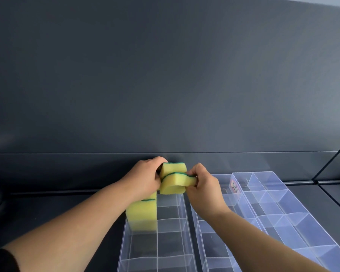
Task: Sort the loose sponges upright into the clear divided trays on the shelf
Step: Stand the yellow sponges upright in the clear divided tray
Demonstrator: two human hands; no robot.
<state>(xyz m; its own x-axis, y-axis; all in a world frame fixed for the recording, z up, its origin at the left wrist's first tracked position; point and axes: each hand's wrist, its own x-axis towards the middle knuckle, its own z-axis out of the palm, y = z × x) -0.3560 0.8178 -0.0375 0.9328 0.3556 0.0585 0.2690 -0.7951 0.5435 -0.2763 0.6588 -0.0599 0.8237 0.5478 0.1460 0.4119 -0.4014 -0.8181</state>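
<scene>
Over the far end of the left tray (185, 218), the left hand (145, 177) curls round the far sponge (173, 167), and the right hand (202, 185) pinches the near sponge (174, 184), whose right end dents in the grip. Both look light, soft and springy; a hold across the flat faces seems steadiest. A third sponge (142, 214) stands in the tray, its top behind the left wrist. The left fingertips are hidden, and the tray runs off the near edge.
</scene>
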